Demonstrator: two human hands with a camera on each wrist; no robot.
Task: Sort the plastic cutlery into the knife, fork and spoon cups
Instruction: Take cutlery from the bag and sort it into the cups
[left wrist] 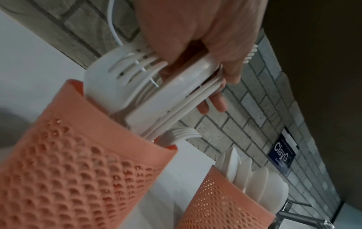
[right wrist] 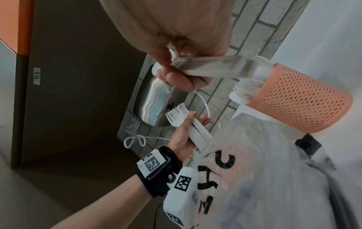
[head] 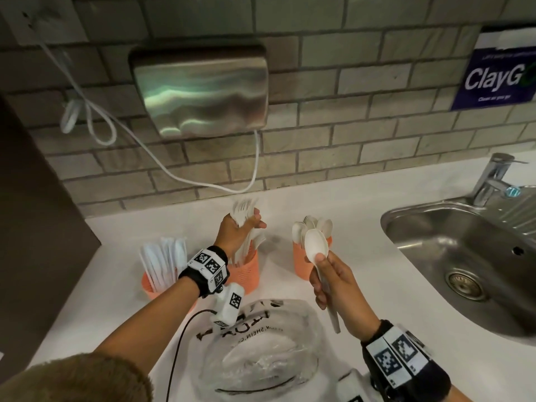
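While the left hand [head: 239, 227] grips a bundle of forks [head: 243, 211] above the middle cup [head: 246, 269], the right hand [head: 333, 281] holds spoons [head: 316, 249] by their handles — just before the spoon cup [head: 301, 262]. Knives [head: 165, 261] stand in the left cup [head: 153, 284]; a plastic bag [head: 261, 346] lies on the table [head: 348, 204].

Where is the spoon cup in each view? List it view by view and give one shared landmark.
Head: the spoon cup stands right of centre, behind the right hand.
Left wrist: lower right, spoon bowls sticking out.
Right wrist: right edge, upper half.
Shared landmark: the left hand's bunch of forks.
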